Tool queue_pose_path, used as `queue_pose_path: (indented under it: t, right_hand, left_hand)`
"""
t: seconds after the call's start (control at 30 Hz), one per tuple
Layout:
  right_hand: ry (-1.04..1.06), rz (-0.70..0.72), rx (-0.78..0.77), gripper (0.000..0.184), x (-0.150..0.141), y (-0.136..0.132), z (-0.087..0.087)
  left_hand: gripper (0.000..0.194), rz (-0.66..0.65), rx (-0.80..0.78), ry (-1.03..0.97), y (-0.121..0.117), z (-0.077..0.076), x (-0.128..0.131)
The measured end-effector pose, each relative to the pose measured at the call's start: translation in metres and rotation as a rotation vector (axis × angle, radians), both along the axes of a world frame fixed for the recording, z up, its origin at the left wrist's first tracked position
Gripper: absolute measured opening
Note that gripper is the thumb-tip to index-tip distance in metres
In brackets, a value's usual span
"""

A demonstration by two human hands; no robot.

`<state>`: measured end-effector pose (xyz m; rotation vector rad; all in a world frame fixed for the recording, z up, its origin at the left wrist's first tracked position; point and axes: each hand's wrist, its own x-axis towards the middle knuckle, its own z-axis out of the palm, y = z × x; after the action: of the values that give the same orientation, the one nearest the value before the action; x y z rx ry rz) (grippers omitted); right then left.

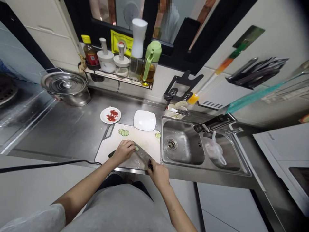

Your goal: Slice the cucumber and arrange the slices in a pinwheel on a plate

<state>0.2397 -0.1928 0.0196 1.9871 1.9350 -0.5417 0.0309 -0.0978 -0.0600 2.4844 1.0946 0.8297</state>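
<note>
My right hand [159, 174] grips the black handle of a kitchen knife [142, 154], whose broad blade slants up and left over the white cutting board [149, 141]. Against the blade's far end, my left hand [124, 149] is closed on a cucumber [111, 154]; its dark green end sticks out to the left, and the fingers hide the rest. A pale slice [136, 148] shows beside the blade. Several cucumber slices [124, 132] overlap near the board's back edge. Another cucumber piece [157, 135] lies at the back right corner.
Behind the board stand a plate of chopped red pieces [110, 115] and a white square plate [145, 120]. A steel sink [183, 141] adjoins on the right, with a plastic bag [214, 149] in its second basin. A lidded pot [67, 87] is at left, under a seasoning shelf [118, 79].
</note>
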Motion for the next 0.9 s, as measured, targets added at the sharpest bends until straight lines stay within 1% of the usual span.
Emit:
queue_pose_path:
  t: [0.1, 0.2, 0.27, 0.33, 0.4, 0.47, 0.5, 0.63, 0.73, 0.8, 0.9]
  right_hand:
    - [0.018, -0.037, 0.017, 0.033, 0.001, 0.000, -0.003]
    - [0.031, -0.077, 0.028, 0.033, 0.003, 0.001, -0.009]
    - [0.019, -0.107, 0.026, 0.034, 0.006, 0.001, -0.012]
    - [0.007, -0.145, 0.028, 0.035, 0.010, 0.001, -0.014]
    - [-0.003, -0.184, 0.034, 0.036, 0.015, 0.000, -0.015]
    - [-0.012, -0.203, 0.032, 0.036, 0.019, -0.001, -0.015]
    - [-0.018, -0.207, 0.026, 0.037, 0.021, -0.001, -0.015]
    - [-0.011, -0.242, 0.004, 0.037, 0.023, -0.003, -0.017]
    - [0.026, -0.287, 0.003, 0.036, 0.023, -0.005, -0.020]
    - [0.045, -0.298, 0.008, 0.036, 0.023, -0.007, -0.022]
    - [0.066, -0.279, 0.016, 0.036, 0.021, -0.008, -0.025]
  left_hand:
    - [0.014, 0.024, -0.050, -0.005, 0.000, -0.002, -0.002]
    - [0.014, 0.048, -0.112, -0.052, 0.002, -0.002, -0.003]
    - [0.014, 0.103, -0.172, -0.118, 0.006, -0.003, -0.003]
    - [0.015, 0.230, -0.281, -0.206, 0.013, -0.006, -0.004]
    - [0.013, 0.420, -0.416, -0.267, 0.023, -0.011, -0.004]
    - [0.011, 0.584, -0.515, -0.258, 0.034, -0.015, -0.005]
    - [0.009, 0.626, -0.536, -0.235, 0.040, -0.018, -0.006]
    - [0.008, 0.662, -0.565, -0.124, 0.060, -0.021, -0.007]
    - [0.012, 0.683, -0.574, -0.020, 0.067, -0.021, -0.006]
    - [0.014, 0.683, -0.526, 0.066, 0.069, -0.020, -0.004]
    - [0.016, 0.667, -0.403, 0.194, 0.071, -0.021, -0.002]
